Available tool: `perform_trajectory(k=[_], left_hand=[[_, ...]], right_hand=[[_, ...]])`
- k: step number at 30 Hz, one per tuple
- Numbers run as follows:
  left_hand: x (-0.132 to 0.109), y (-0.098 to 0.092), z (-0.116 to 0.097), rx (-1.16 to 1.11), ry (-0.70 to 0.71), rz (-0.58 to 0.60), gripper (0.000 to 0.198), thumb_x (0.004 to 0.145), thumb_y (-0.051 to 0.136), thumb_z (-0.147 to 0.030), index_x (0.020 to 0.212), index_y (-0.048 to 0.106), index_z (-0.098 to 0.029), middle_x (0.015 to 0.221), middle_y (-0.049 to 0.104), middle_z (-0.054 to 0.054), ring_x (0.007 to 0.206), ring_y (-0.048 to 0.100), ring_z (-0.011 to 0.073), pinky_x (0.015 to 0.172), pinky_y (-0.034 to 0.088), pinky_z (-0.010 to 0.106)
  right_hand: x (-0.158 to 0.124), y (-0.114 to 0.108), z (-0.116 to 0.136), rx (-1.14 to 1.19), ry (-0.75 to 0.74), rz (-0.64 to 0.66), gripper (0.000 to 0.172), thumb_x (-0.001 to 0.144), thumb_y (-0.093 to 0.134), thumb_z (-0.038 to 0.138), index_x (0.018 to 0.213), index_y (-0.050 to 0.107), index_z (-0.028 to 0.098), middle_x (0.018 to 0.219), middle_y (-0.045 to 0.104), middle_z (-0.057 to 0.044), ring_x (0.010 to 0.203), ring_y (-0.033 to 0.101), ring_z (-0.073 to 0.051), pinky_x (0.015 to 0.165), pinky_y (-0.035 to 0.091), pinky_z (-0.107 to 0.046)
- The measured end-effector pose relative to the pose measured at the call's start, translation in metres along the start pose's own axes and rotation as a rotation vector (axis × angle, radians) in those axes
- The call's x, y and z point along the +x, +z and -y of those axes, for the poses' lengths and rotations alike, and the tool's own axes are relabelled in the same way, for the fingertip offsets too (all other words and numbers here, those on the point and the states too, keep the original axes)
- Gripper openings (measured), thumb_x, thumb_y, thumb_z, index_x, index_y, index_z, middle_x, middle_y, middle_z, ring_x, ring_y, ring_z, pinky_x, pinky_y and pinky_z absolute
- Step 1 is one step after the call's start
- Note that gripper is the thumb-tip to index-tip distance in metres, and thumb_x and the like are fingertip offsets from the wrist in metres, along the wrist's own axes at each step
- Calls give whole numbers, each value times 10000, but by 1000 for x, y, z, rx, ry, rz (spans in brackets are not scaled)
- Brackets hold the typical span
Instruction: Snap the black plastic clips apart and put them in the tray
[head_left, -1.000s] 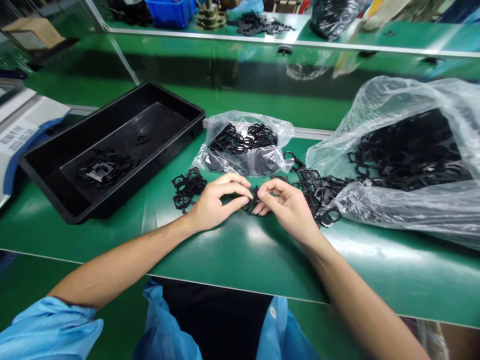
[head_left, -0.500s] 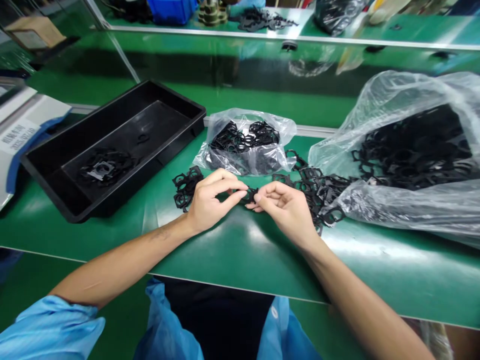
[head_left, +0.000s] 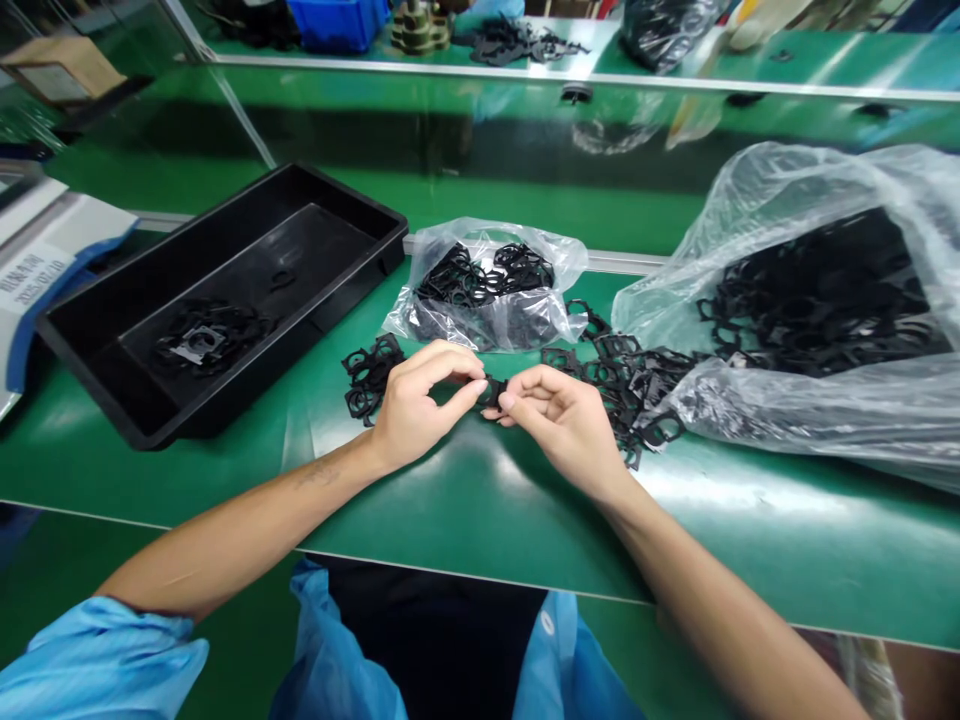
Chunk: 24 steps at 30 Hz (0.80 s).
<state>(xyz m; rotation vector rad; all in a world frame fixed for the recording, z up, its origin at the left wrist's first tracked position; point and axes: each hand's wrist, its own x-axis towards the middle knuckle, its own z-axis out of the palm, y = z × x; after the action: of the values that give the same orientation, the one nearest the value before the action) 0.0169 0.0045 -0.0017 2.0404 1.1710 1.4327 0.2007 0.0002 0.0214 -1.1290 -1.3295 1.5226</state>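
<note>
Between my two hands is a small black plastic part (head_left: 494, 390), partly covered by fingers. My left hand (head_left: 421, 408) pinches its left side with thumb and forefinger. On its other side, my right hand (head_left: 564, 422) grips it between thumb and fingertips. Loose black frame-shaped parts (head_left: 367, 378) lie just behind my left hand. A larger heap of similar black parts (head_left: 626, 375) spreads behind and to the right of my right hand. Beyond the hands sits a clear plastic bag (head_left: 487, 285) with more black parts inside.
A black tray (head_left: 300, 330) at the left holds a small pile of parts. To the right, a large clear bag (head_left: 810, 410) lies open, full of black parts. A white and blue device (head_left: 56, 265) stands at the far left. Behind runs a shelf with a blue bin (head_left: 337, 22).
Both hands stay together on the black part, which shows a little more between the fingertips. The whole view has shifted slightly; tray, bags and heaps look unchanged.
</note>
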Motion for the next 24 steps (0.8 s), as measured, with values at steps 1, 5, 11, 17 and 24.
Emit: perform_trajectory(k=[1,5,11,17,24], left_hand=[[0,0,0,-7,7,6,51,888,658,-189,841,670,-175,885,694,42,841,664,152,713,556,265],[0,0,-1,45,80,3,69,902,654,-198,837,670,-182,847,711,36,831,672,155,752,561,290],[-2,0,-4,39,121,-1,15,901,667,-197,904,677,-186,899,720,45,857,684,154,776,586,289],[-5,3,-2,-144,-65,-35,80,898,657,-202,966,628,-173,1029,692,80,950,681,160,836,591,285],[-5,3,-2,-173,-117,-10,67,923,626,-226,875,612,-182,889,701,52,867,676,164,814,562,302]], right_hand=[[0,0,1,1,-2,5,377,740,814,509,766,622,184,707,664,-6,727,741,-173,707,596,-272],[0,0,2,-49,-8,29,441,706,813,577,735,597,193,689,665,-8,668,700,-163,660,582,-280],[-1,-2,-2,-264,-135,-1,372,823,727,543,736,604,203,688,671,-19,653,659,-167,636,543,-281],[-3,-5,0,-428,-303,-98,214,887,688,385,765,616,225,710,656,-13,661,637,-173,699,551,-300],[-7,-6,1,-586,-407,-118,187,910,662,351,774,638,225,705,660,-17,641,617,-168,677,532,-292]])
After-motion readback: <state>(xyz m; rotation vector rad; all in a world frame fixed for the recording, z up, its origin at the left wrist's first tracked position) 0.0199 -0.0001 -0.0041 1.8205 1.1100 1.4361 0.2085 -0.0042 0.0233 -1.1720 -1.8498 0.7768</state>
